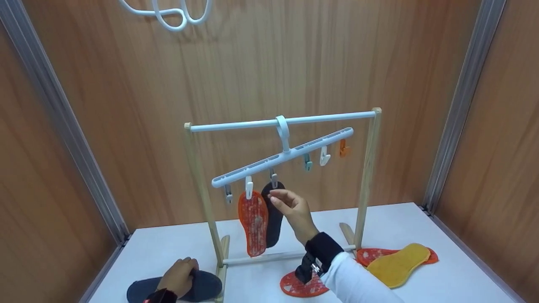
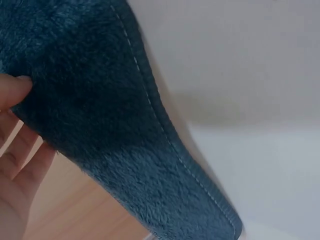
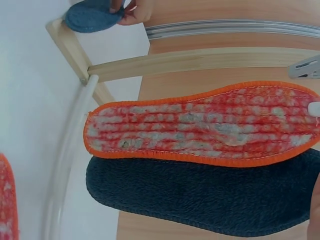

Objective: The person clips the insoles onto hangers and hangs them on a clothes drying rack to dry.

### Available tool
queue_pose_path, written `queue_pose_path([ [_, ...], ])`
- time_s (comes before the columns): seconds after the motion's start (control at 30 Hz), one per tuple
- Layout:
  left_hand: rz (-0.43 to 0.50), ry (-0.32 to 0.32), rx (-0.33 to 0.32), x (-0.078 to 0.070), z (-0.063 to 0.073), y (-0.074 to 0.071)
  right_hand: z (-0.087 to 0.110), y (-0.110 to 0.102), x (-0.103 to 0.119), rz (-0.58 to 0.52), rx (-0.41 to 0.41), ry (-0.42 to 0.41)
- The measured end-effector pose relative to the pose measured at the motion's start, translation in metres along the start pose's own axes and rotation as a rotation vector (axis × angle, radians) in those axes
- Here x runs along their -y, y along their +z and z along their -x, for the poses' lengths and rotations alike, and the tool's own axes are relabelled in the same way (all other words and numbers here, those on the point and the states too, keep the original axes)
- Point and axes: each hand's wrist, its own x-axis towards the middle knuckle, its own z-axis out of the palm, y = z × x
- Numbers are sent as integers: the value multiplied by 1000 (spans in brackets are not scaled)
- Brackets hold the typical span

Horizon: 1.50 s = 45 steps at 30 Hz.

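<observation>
Your left hand (image 1: 179, 275) has its thumb on one face of a dark blue insole (image 1: 206, 286) and its fingers behind, so you are pinching it by the edge; it sits at the near left, by the left foot of the rack, and whether it rests on the table or is lifted you cannot tell. Your right hand (image 1: 294, 210) is raised at the middle, fingers bent and thumb close to them, at the upper right edge of a hanging dark insole (image 1: 274, 219); whether they pinch that edge or merely lie beside it, you cannot tell. A grey clip (image 1: 274, 181) holds this insole at its top. Just left of it, overlapping it, a red insole with an orange rim (image 1: 253, 223) hangs from a white clip (image 1: 249, 188). Both clips are on a pale hanger (image 1: 290, 154), its left end lower in the head view, hooked over the rack's top rod (image 1: 236, 125). Further left hangs a second grey clip (image 1: 228, 194); to the right hang a green clip (image 1: 308, 163), another white clip (image 1: 324, 156) and an orange clip (image 1: 343, 148). On the white table (image 1: 168, 242), a red insole (image 1: 294, 284) lies near you, partly behind your right wrist; at the right, a yellow insole (image 1: 400, 265) lies across another red one (image 1: 433, 256).
</observation>
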Motion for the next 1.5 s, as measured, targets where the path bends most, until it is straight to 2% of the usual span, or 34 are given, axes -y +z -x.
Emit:
queue_pose_path([
  [0.1,2,-20,26,-1,1,-7,-1,-1,0,10,-11,6],
  [0.23,-6,-91,51,-5,4,-19,-2,-2,0,23,-11,7],
  [0.37,-3,-120,51,-12,5,-31,-3,-3,2,42,-35,3],
  [0.53,30,-99,-22,-26,5,-41,-5,-10,4,76,-84,6],
  [0.77,109,-49,-153,-51,5,-46,-7,-23,8,73,-155,-11],
  [0.97,170,-16,-225,-69,3,-45,-6,-33,13,131,-249,-50],
  [1.2,231,75,-280,-87,-1,-47,-10,-43,18,145,-366,-73],
  [1.5,345,25,-334,-129,-2,-35,-15,-56,22,228,-440,-180],
])
